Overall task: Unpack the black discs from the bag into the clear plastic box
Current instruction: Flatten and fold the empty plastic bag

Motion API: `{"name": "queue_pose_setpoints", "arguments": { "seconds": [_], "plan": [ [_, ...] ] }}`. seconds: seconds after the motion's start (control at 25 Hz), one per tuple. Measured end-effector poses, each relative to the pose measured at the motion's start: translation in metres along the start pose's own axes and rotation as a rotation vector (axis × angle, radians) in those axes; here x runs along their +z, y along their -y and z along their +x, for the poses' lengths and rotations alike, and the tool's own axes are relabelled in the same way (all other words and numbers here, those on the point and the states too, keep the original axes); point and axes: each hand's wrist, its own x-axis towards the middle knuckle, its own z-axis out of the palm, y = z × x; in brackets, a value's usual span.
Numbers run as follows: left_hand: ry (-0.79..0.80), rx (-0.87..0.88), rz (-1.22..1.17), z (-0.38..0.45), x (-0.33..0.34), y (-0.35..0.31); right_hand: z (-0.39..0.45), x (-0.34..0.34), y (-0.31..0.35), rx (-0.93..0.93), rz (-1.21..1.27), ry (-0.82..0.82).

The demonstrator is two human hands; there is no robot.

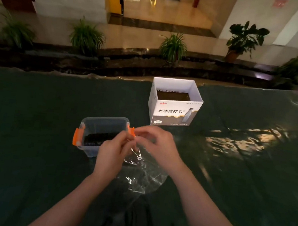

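Observation:
A clear plastic box [92, 125] with orange latches stands on the dark green cloth, left of centre. A row of black discs [97, 139] lies inside it. A clear plastic bag [143, 178] hangs below my hands, with some dark discs [131, 160] showing through it. My left hand [112, 154] and my right hand [156, 146] both pinch the top of the bag, just to the right of the box. My fingers hide the bag's mouth.
A white cardboard carton [173, 111] with printed lettering stands open behind the box, to the right. The dark green cloth [34, 120] covers the whole work surface. Potted plants line a dark ledge [131, 63] beyond it.

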Motion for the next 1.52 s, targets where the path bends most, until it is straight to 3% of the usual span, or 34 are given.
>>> {"name": "queue_pose_setpoints", "arguments": {
  "seconds": [0.2, 0.4, 0.6, 0.84, 1.04, 1.16, 1.24, 1.36, 1.44, 1.52],
  "plan": [
    [0.049, -0.014, -0.07, -0.001, 0.0, -0.001, 0.009, 0.014, 0.004, 0.046, 0.127, -0.117],
    [0.077, -0.036, -0.058, -0.004, -0.002, 0.0, 0.005, 0.011, -0.001, 0.07, 0.136, -0.027],
    [0.116, -0.054, -0.042, -0.008, -0.006, 0.009, 0.005, 0.004, -0.005, 0.08, 0.14, -0.172],
    [0.15, 0.035, 0.24, -0.025, -0.011, 0.022, 0.006, -0.012, -0.018, 0.174, 0.346, -0.331],
    [0.184, -0.041, 0.246, -0.014, -0.025, 0.028, 0.003, -0.028, -0.023, 0.186, 0.449, -0.319],
    [0.299, -0.078, 0.185, -0.002, -0.029, 0.022, 0.0, -0.027, -0.019, 0.168, 0.364, -0.323],
    [0.357, -0.065, 0.062, 0.006, -0.022, 0.007, 0.001, -0.016, -0.01, 0.099, 0.252, -0.239],
    [0.261, 0.066, 0.089, 0.018, -0.006, -0.017, 0.0, -0.002, 0.004, -0.003, 0.153, -0.164],
    [0.188, 0.09, 0.052, 0.023, -0.005, -0.022, -0.003, -0.008, 0.0, 0.06, 0.14, -0.149],
    [0.156, 0.036, -0.042, 0.023, -0.013, -0.02, -0.008, -0.028, -0.022, 0.153, -0.105, -0.029]
  ]
}}
